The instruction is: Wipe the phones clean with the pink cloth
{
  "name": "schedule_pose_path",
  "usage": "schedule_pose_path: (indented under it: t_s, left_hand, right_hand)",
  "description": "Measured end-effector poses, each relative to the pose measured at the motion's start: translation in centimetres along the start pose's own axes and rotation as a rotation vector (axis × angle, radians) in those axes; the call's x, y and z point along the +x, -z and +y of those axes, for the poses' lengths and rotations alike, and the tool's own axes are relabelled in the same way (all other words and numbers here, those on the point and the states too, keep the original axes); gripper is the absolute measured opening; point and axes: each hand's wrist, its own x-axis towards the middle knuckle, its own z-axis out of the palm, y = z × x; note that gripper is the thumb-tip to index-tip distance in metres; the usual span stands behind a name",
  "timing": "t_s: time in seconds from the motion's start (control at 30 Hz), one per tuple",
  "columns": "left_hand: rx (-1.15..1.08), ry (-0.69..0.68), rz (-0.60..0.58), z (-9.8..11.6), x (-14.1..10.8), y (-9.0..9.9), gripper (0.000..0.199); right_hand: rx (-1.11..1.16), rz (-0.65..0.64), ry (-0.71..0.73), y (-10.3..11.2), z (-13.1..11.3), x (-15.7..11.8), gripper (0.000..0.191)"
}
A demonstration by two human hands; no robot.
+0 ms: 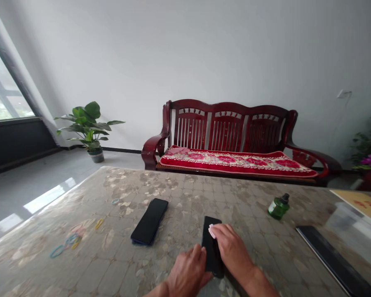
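Observation:
In front of me a black smartphone lies on the patterned tablecloth, its dark screen facing up. My left hand grips the phone's lower left edge, thumb and fingers closed along its side. Pinched in the fingers of my right hand is a small white wipe, pressed on the upper part of the screen. Left of my hands rests another black phone, with what looks like a dark blue layer beneath it. A green bottle with a black top stands to the right.
Several coloured elastic bands are scattered on the left of the table. At right lie a long dark flat object, a translucent plastic box and a yellow sheet. Behind stand a red wooden bench and a potted plant.

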Motion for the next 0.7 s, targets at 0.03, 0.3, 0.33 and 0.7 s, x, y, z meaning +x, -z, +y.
schedule_pose_path:
  t_s: [0.03,0.3,0.33,0.7]
  left_hand:
    - [-0.001,-0.006,0.004,0.0,0.0,-0.1,0.04]
    - [-0.032,-0.05,0.183,-1.1,0.1,-1.5,0.034]
    - [-0.04,-0.081,0.202,-1.4,0.1,-1.6,0.035]
    - [-0.094,-0.248,0.259,-2.7,-0.2,-1.4,0.029]
  right_hand:
    - [0.0,-0.008,0.007,-0.1,-0.2,-0.3,0.037]
    - [-0.119,-0.011,-0.045,-0.7,0.8,2.5,0.035]
    - [-0.131,-0.013,-0.055,-0.6,1.0,2.9,0.034]
    - [-0.082,-0.027,0.044,-0.2,0.0,-0.7,0.044]
